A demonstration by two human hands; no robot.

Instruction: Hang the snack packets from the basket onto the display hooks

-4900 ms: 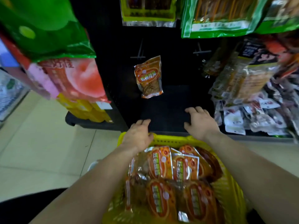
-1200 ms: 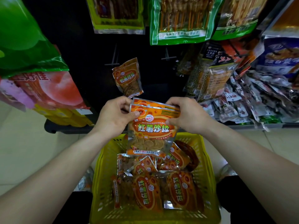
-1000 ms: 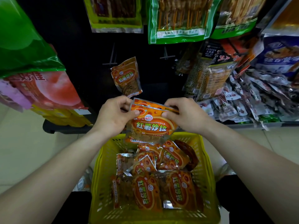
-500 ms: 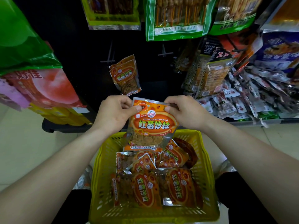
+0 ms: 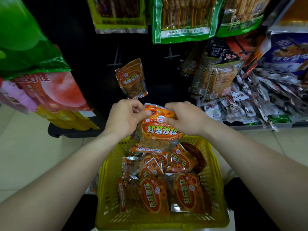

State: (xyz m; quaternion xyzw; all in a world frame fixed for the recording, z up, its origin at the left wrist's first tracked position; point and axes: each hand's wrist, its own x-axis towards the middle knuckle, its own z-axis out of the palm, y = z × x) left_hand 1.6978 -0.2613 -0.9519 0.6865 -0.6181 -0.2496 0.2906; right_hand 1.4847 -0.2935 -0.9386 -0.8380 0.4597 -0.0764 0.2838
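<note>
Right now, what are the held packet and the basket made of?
The held snack packet: seemingly thin plastic film, glossy print, see-through lower part, creased at the top. The yellow basket: probably rigid moulded plastic, semi-gloss, slotted lattice walls.

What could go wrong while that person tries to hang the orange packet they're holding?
The left hand and right hand pinch only the top edge of the packet, so it might slip into the basket or past it. The hook is thin and dark against a dark panel, so it may be missed. Reaching there could knock the hanging packet loose.
</note>
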